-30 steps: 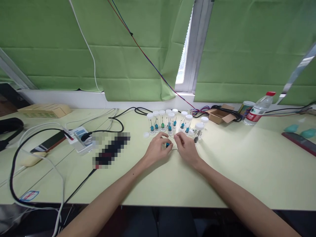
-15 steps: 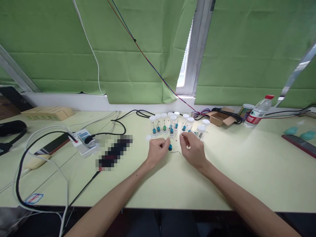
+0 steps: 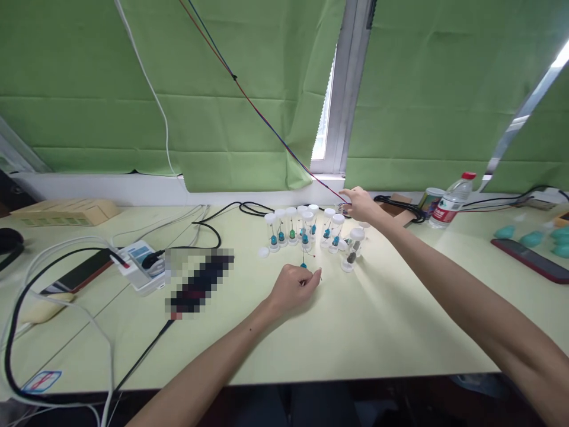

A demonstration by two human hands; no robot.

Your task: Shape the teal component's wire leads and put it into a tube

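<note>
My left hand [image 3: 294,288] rests low over the table with its fingers closed. What they hold, if anything, is hidden. Just beyond it stands a small blue piece with a thin wire stem [image 3: 303,265], partly covered by the hand. My right hand [image 3: 359,204] is stretched to the back of the table, index finger extended, beside a small clear container [image 3: 342,208] mostly hidden by the fingers. Between the hands stand several clear tubes with white caps [image 3: 292,228], holding blue or green pieces on stems. One nearer tube [image 3: 353,252] has a dark piece inside.
A cardboard box [image 3: 398,204] and coiled black cable [image 3: 406,209] lie behind my right forearm. Farther right stand a water bottle [image 3: 452,201] and a can [image 3: 430,201]. A phone [image 3: 531,261] lies at right. A power strip [image 3: 140,267] with cables is at left.
My right hand has moved from near the wire piece up to the back of the table. My left hand has shifted slightly right and nearer me. The view has turned a little right.
</note>
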